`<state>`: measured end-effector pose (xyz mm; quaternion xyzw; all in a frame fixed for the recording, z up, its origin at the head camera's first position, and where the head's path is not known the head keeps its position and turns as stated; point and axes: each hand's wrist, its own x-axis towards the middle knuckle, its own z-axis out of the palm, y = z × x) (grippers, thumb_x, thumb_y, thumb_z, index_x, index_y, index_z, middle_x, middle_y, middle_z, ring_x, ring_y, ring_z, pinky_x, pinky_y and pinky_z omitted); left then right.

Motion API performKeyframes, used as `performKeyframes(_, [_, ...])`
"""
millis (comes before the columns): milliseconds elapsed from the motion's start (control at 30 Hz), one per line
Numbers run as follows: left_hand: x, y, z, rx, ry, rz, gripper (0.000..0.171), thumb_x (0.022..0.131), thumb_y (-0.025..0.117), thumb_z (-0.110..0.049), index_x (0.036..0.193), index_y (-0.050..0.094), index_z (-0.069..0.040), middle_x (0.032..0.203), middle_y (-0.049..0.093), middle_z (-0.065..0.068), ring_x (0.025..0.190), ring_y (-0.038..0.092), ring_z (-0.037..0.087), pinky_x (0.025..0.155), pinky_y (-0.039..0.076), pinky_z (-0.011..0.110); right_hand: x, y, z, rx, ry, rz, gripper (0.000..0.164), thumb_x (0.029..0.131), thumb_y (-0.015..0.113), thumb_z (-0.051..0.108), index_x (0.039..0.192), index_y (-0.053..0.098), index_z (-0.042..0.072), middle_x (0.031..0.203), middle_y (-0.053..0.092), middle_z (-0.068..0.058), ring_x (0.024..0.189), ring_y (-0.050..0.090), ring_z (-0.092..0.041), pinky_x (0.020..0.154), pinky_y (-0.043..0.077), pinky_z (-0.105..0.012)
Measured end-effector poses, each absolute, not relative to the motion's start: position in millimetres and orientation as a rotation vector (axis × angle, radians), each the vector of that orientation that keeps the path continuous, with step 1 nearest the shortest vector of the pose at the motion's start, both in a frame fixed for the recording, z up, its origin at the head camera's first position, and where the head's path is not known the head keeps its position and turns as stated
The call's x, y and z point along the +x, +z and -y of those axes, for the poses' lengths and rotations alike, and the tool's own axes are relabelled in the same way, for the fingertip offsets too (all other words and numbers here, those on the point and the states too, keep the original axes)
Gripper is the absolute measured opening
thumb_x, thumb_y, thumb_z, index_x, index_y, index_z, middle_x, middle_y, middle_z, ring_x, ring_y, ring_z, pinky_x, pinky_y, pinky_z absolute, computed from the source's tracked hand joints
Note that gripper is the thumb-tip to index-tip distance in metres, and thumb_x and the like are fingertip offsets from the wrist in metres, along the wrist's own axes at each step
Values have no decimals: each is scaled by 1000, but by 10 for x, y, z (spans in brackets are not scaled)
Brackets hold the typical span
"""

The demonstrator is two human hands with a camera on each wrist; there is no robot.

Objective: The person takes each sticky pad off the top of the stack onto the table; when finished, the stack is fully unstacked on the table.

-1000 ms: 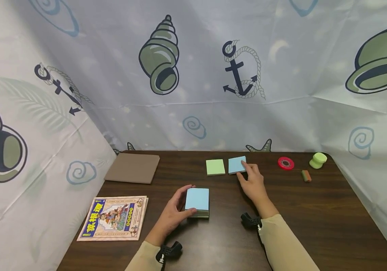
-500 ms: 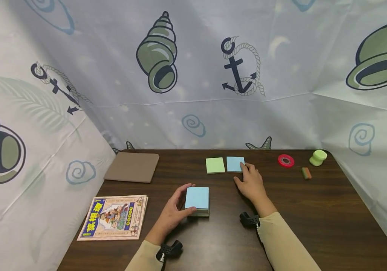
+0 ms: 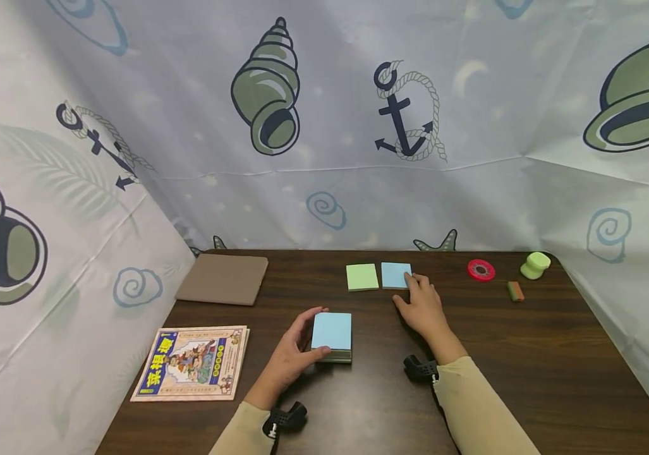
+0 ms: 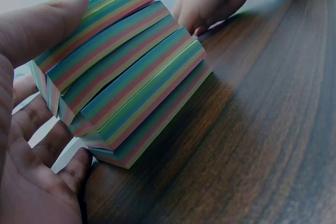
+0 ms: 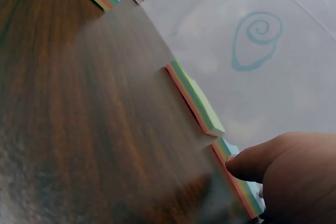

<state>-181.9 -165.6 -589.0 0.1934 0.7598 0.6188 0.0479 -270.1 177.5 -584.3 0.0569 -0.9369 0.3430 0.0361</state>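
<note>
My left hand (image 3: 290, 360) grips a stack of sticky-note pads (image 3: 332, 332) on the table, thumb at its near left edge and fingers behind. The stack's top is light blue; the left wrist view shows several pads (image 4: 131, 72) with striped coloured sides, set unevenly. My right hand (image 3: 423, 306) reaches to a single blue sticky-note pad (image 3: 395, 275) lying flat near the back edge; a fingertip touches its near right corner. The thumb stands apart from the pad in the head view. Just left of it lies a green sticky-note pad (image 3: 361, 277), a narrow gap between them.
At the back right are a red round object (image 3: 481, 270), a small green and orange block (image 3: 515, 291) and a light green knob-shaped object (image 3: 535, 265). A brown board (image 3: 223, 279) lies at the back left, an illustrated booklet (image 3: 190, 363) before it. Patterned cloth (image 3: 335, 126) hangs behind the table.
The blue pad, slightly tilted a second ago, now lies straight beside the green one. My right thumb has come away from it. The left hand and its stack keep their place.
</note>
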Motion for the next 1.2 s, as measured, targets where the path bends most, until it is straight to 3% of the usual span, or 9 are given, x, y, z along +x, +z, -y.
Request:
performKeyframes(300, [-1819,-5946,1662,614,1899,-2303,88,95,87,-15,168,38,-17,173,44,4,163,38,28,124,31,15,-2643,-5628,-1761,150,1154,2810,68,109,64,31,164,41,-2,161,38,-32,146,47,-54,119,41,-68])
performKeyframes(633, [-1820,-5924,1657,583,1898,-2303,96,94,87,-15,172,31,-14,175,42,-1,165,33,25,123,30,14,-2436,-5109,-1608,296,1179,2756,60,110,64,34,160,47,5,153,49,-25,142,54,-46,117,44,-66])
performKeyframes(867, [-1787,-5984,1658,602,1889,-2290,99,93,88,-13,172,29,-8,176,39,6,164,33,28,120,32,9,-2216,-4951,-1384,403,1138,2791,61,109,66,35,160,48,7,152,55,-19,143,57,-42,115,47,-64])
performKeyframes(1100, [-1812,-5968,1646,549,1888,-2285,98,93,89,-15,172,31,-12,175,43,3,156,44,4,116,38,11,-2025,-4872,-1104,553,1143,2837,64,107,69,42,162,49,15,153,56,-11,141,60,-34,114,49,-59])
performKeyframes(1200, [-1833,-5950,1644,544,1882,-2292,96,93,89,-16,171,33,-14,174,44,2,156,45,8,115,40,12,-1962,-4853,-993,631,1100,2867,68,105,73,43,161,50,13,150,58,-9,139,61,-30,113,51,-56])
